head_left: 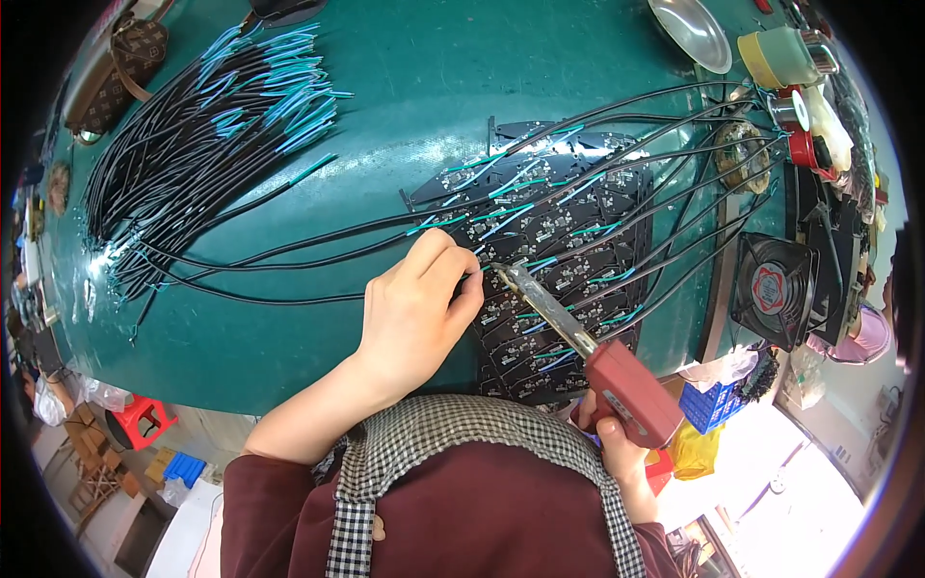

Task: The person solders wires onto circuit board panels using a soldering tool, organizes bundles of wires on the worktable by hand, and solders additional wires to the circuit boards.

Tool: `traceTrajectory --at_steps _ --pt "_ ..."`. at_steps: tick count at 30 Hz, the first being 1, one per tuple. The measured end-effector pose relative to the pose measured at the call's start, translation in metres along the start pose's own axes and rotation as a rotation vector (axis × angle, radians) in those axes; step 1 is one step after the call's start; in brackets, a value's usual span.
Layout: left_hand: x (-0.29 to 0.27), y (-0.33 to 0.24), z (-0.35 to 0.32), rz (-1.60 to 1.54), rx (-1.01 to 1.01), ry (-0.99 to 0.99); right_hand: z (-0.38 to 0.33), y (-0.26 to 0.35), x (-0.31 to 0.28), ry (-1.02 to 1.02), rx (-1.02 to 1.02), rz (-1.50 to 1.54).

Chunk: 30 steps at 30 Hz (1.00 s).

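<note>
A: What is the right hand (621,453) doing?

B: It is wrapped around the red handle of a soldering iron (631,395), thumb along the side, the metal shaft slanting up and left toward the left fingertips

A: And the left hand (409,303)?

B: Curled nearly closed over the boards, thumb and forefinger close together beside the iron's tip. A black cable (270,302) runs in from the left and passes behind it; whether the fingers pinch its end, I cannot tell

A: Where are the circuit boards (511,361)?

B: Beneath both hands' work, on the green table (405,96), in front of the person's checked apron (462,409). They look thin, light and rigid, with small parts that would probably scratch or snap off, so I'd hold them by the edges

A: How would the cables handle?

B: Springy in the black jacket, I'd judge, but soft at the thin blue and green wires (517,188). Grip the jacket near its end, and keep fingers off the iron's shaft, likely hot

A: Farther out?

B: A big cable bundle (164,183) lies to the left; a solder spool (793,111) and a black fan (774,289) stand to the right
</note>
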<state>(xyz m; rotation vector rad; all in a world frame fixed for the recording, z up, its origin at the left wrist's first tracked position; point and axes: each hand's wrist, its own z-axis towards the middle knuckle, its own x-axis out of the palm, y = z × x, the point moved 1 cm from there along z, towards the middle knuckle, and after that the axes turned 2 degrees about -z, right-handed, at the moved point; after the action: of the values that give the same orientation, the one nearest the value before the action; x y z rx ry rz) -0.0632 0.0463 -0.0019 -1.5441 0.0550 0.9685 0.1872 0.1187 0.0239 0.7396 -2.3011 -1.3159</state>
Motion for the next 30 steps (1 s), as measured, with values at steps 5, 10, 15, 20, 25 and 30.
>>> traceTrajectory --at_steps 5,10,15,20,25,30 --pt "-0.002 -0.001 0.000 0.017 0.006 -0.002 0.003 0.014 0.011 0.035 -0.025 0.078" --pt "-0.003 -0.002 -0.001 0.039 0.003 0.002 -0.005 0.016 0.008 -0.016 -0.076 0.144" --pt "-0.012 -0.009 0.003 0.191 0.031 0.028 -0.001 0.015 0.000 -0.153 -0.160 0.046" --pt "-0.064 0.030 0.031 0.452 0.027 -0.266 0.003 0.015 -0.012 -0.191 -0.303 -0.102" --pt "-0.084 0.070 0.036 0.799 0.258 -0.193 0.003 0.018 -0.028 -0.245 -0.313 -0.058" --pt "-0.092 0.080 0.047 0.772 0.371 -0.166 0.007 0.028 -0.036 -0.307 -0.329 -0.032"
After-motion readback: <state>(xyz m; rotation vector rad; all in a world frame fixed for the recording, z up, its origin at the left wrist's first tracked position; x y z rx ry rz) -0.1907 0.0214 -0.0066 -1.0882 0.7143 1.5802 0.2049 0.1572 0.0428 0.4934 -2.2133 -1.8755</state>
